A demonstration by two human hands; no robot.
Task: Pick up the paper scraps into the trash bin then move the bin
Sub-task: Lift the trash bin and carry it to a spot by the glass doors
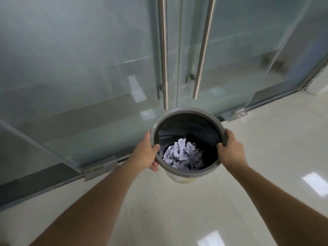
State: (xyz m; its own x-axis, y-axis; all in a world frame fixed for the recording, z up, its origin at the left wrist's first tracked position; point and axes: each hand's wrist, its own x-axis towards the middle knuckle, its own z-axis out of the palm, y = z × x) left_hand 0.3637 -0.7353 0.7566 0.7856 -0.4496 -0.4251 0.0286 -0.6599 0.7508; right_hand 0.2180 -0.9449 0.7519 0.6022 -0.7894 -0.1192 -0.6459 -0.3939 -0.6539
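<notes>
A round trash bin with a grey rim, a dark liner and a pale outer wall is in the middle of the view, in front of the glass doors. Crumpled white paper scraps lie in a heap at its bottom. My left hand grips the rim on the left side, thumb over the edge. On the right side my right hand grips the rim the same way. Whether the bin rests on the floor or hangs above it I cannot tell.
Frosted glass double doors stand just beyond the bin, with two long steel pull handles above it. Metal hinge fittings sit at the door bases. Glossy pale tiled floor spreads to the right and towards me.
</notes>
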